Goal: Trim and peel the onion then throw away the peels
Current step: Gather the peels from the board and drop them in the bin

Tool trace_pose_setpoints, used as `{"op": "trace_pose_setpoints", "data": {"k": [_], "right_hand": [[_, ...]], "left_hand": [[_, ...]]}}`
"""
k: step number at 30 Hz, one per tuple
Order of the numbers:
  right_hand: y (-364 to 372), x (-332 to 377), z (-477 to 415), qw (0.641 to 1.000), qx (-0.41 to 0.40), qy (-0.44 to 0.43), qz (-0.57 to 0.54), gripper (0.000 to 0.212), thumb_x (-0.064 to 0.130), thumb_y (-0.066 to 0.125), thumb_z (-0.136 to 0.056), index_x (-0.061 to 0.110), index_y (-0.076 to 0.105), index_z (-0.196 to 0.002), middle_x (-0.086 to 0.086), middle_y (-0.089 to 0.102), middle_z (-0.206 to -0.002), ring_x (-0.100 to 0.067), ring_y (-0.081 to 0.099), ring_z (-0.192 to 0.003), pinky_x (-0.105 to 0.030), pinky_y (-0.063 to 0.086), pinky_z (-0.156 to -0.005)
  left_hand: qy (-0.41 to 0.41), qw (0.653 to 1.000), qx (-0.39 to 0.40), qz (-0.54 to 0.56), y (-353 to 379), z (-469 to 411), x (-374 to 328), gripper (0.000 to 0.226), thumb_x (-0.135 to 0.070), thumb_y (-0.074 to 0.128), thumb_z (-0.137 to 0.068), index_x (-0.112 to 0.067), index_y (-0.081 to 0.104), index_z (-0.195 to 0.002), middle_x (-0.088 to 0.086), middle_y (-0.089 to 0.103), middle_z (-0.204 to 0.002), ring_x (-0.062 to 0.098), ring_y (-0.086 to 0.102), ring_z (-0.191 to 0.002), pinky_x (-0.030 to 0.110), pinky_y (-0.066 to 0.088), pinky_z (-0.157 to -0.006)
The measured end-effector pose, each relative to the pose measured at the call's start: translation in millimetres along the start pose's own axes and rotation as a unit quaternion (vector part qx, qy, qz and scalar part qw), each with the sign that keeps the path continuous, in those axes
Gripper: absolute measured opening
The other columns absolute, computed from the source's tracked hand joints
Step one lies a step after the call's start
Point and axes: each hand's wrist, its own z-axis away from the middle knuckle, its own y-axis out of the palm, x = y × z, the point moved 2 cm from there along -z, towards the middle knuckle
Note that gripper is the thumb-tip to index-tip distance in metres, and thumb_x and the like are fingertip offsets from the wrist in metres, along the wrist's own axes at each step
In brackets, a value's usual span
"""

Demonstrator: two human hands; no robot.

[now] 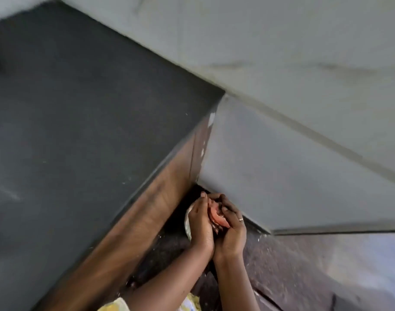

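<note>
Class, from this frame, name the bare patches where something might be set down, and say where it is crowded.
The dark countertop, between the grey wall and the wooden cabinet side, shows bare. So does the speckled floor at right, below that wall. Crowded: the corner where left hand and right hand cup onion peels over a metal rim.

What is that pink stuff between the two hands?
Pinkish-red onion peels lie there. The left hand and the right hand are cupped together around them, low beside the wooden cabinet. The head view shows this.
</note>
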Motion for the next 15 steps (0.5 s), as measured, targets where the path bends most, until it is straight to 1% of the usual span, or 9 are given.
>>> {"op": "trace_pose_setpoints", "data": {"k": [2,4,6,7,8,10,11,13,15], "right_hand": [[-32,-16,-27,0.997,-0.041,0.048,-0.039,0.023,-0.001,0.051,-0.079,0.002,0.066,-0.095,-0.018,0.069,-0.099,-0.037,0.060,-0.106,-0.044,0.047,-0.095],[-60,-33,-53,0.992,-0.068,0.083,-0.062,0.024,0.007,0.053,-0.076,0.003,0.064,-0.097,-0.019,0.066,-0.104,-0.034,0.064,-0.098,-0.041,0.052,-0.088],[-87,-51,-83,0.985,-0.105,0.122,-0.064,0.019,0.011,0.048,-0.084,0.006,0.063,-0.095,-0.018,0.067,-0.097,-0.031,0.067,-0.085,-0.037,0.056,-0.077],[-99,-60,-97,0.980,-0.122,0.143,-0.072,0.021,0.013,0.045,-0.088,0.006,0.062,-0.097,-0.019,0.067,-0.095,-0.031,0.066,-0.084,-0.039,0.056,-0.079],[-110,-68,-111,0.974,-0.136,0.165,-0.072,0.025,0.015,0.042,-0.090,0.003,0.062,-0.100,-0.021,0.066,-0.097,-0.034,0.064,-0.088,-0.042,0.053,-0.086],[-124,-80,-134,0.964,-0.159,0.202,-0.067,0.034,0.019,0.037,-0.093,-0.004,0.060,-0.103,-0.024,0.062,-0.101,-0.036,0.060,-0.093,-0.044,0.044,-0.097],[-131,-85,-147,0.958,-0.179,0.214,-0.062,0.037,0.020,0.034,-0.095,-0.006,0.060,-0.103,-0.024,0.062,-0.101,-0.036,0.059,-0.095,-0.043,0.042,-0.098],[-145,-95,-172,0.955,-0.195,0.220,-0.036,0.041,0.021,0.030,-0.099,-0.004,0.058,-0.113,-0.023,0.062,-0.108,-0.035,0.057,-0.107,-0.041,0.041,-0.099],[-156,-102,-194,0.954,-0.196,0.226,-0.021,0.042,0.020,0.030,-0.099,-0.003,0.055,-0.124,-0.022,0.058,-0.124,-0.035,0.052,-0.120,-0.042,0.040,-0.105]], "left_hand": [[-0.066,0.997,-0.028,-0.002,-8,-19,35,0.033,-0.031,0.049,-0.091,-0.007,0.068,-0.081,0.010,0.068,-0.082,0.023,0.064,-0.078,0.034,0.049,-0.075],[-0.122,0.990,-0.062,-0.017,-21,-42,74,0.033,-0.031,0.045,-0.093,-0.008,0.065,-0.080,0.008,0.066,-0.078,0.020,0.063,-0.072,0.033,0.049,-0.070],[-0.171,0.980,-0.103,-0.024,-34,-64,109,0.029,-0.034,0.049,-0.090,-0.012,0.064,-0.080,0.007,0.065,-0.079,0.019,0.062,-0.069,0.033,0.049,-0.070],[-0.206,0.971,-0.120,-0.001,-40,-74,126,0.027,-0.035,0.053,-0.086,-0.012,0.066,-0.083,0.008,0.066,-0.084,0.020,0.063,-0.072,0.033,0.050,-0.071],[-0.228,0.965,-0.131,0.008,-45,-86,141,0.027,-0.036,0.055,-0.084,-0.012,0.067,-0.088,0.010,0.066,-0.088,0.021,0.063,-0.074,0.033,0.051,-0.071],[-0.250,0.957,-0.149,0.007,-50,-107,164,0.030,-0.035,0.049,-0.089,-0.010,0.063,-0.095,0.012,0.065,-0.086,0.024,0.061,-0.076,0.033,0.049,-0.069],[-0.247,0.955,-0.162,-0.009,-50,-116,172,0.029,-0.033,0.046,-0.092,-0.009,0.062,-0.097,0.013,0.064,-0.088,0.025,0.060,-0.078,0.035,0.049,-0.074],[-0.249,0.952,-0.171,-0.042,-51,-135,191,0.030,-0.032,0.046,-0.092,-0.008,0.062,-0.098,0.015,0.063,-0.101,0.026,0.059,-0.089,0.037,0.047,-0.089],[-0.259,0.945,-0.185,-0.080,-58,-154,217,0.034,-0.034,0.048,-0.091,-0.006,0.063,-0.103,0.017,0.063,-0.105,0.027,0.059,-0.094,0.037,0.047,-0.090]]}}
